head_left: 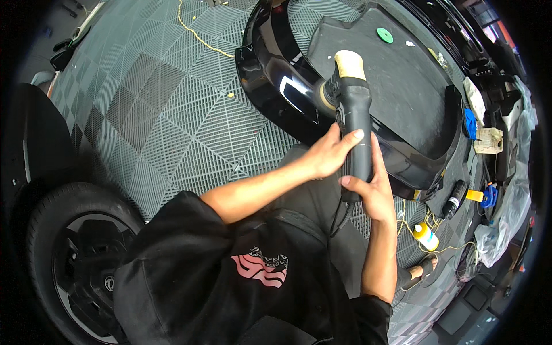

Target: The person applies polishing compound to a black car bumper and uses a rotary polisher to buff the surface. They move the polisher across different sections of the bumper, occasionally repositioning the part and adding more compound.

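Head view, looking straight down: the black bumper panel (368,123) lies on the grey grid floor (172,115), its glossy curved edge sweeping from upper left round to lower right. Wide open floor to the left of it; the right side is crowded. A car wheel (80,253) sits at lower left, well apart from the work.

Both hands are on the dark polisher (353,123). The left hand (330,152) wraps its body from the left, fingers curled round it, a firm clenched grip. The right hand (371,192) clasps the lower handle just beneath, fingers closed about it, the cord dropping from there. The polisher's pad end (325,95) meets the bumper's shiny rim near a bright reflection; whether it presses fully is hard to say from here.

On the right: a squeeze bottle with a yellow cap (425,236), a black bottle (454,198), a blue cloth (470,123), clear plastic sheeting (512,207). A green disc (384,35) rests on the panel's matt inner face.
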A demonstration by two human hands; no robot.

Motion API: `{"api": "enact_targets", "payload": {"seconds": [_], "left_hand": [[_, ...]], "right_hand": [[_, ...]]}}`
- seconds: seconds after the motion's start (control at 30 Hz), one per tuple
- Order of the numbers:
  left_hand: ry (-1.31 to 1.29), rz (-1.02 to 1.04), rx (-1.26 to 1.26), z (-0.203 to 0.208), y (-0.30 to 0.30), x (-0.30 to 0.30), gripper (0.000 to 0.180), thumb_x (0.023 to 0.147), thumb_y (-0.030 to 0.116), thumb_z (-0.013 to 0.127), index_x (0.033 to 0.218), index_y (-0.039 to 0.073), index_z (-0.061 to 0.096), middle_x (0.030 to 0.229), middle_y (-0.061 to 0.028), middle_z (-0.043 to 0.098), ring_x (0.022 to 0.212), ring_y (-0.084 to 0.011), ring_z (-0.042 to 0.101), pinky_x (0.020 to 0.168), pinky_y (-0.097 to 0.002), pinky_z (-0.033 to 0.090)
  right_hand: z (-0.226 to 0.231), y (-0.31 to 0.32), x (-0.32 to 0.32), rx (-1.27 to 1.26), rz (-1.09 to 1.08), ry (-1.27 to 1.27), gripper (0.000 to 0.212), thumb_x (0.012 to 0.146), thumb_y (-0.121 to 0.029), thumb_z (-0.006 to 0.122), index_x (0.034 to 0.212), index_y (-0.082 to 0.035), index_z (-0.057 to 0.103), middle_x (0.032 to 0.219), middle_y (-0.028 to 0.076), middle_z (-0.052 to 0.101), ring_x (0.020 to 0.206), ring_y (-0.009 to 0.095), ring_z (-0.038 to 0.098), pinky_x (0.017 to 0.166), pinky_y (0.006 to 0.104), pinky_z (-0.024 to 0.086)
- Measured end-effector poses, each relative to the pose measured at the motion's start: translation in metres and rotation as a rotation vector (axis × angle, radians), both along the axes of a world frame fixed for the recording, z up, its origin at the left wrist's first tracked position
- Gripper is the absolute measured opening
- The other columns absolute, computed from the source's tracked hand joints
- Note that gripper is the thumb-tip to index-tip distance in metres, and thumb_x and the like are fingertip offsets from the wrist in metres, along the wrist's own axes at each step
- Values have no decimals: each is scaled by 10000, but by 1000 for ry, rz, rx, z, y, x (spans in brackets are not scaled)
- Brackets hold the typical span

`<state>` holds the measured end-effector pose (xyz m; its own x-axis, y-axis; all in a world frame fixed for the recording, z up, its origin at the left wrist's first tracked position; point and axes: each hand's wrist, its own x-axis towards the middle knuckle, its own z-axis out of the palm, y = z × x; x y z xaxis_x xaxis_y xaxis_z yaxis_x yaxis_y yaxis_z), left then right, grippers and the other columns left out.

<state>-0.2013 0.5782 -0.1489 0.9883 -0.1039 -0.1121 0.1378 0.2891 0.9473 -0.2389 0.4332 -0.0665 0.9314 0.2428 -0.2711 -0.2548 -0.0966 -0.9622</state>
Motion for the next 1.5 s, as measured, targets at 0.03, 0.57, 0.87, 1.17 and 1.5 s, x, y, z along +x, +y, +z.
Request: {"api": "enact_targets", "payload": {"seconds": [0.03, 0.57, 0.87, 1.17, 1.5], "left_hand": [[70, -125, 72, -7, 24, -1, 641, 1068, 525, 518, 1309, -67, 565, 1119, -180, 685, 988, -204, 679, 877, -342, 555], [548, 606, 1595, -242, 338, -45, 870, 995, 638, 492, 1618, 66, 288, 1692, -212, 202, 1590, -400, 101, 1281, -594, 53], [593, 583, 1589, -229, 336, -44, 873, 985, 662, 498, 1608, 74, 329, 1683, -214, 231, 1585, -399, 133, 1276, -594, 93], [537, 608, 1652, -241, 334, -43, 871, 985, 682, 485, 1601, 84, 342, 1680, -203, 247, 1583, -385, 145, 1269, -598, 119], [168, 920, 1202, -241, 281, -30, 688, 1035, 477, 560, 1461, -55, 465, 1476, -288, 491, 1395, -451, 427, 1208, -548, 271]], "right_hand": [[1, 5, 8, 5, 11, 42, 1088, 726, -16, 778, 1646, 18, 197, 1371, 171, 599, 1233, 231, 607, 1031, 340, 491], [2, 126, 142, -176, 148, 47, 936, 830, -120, 805, 1633, -87, 326, 1061, 122, 659, 678, 179, 670, 577, 291, 578], [-20, 176, 155, -272, 286, -106, 996, 781, -99, 847, 1605, 50, 308, 1345, 188, 626, 1167, 223, 640, 1042, 310, 471], [-17, 110, 63, -413, 276, -175, 987, 758, -147, 865, 1615, -89, 377, 1470, 224, 591, 1360, 260, 562, 1143, 350, 409], [-4, -17, -63, -215, -84, -48, 1020, 751, -156, 874, 1584, 80, 335, 1503, 235, 529, 1396, 267, 509, 1187, 377, 347]]}}
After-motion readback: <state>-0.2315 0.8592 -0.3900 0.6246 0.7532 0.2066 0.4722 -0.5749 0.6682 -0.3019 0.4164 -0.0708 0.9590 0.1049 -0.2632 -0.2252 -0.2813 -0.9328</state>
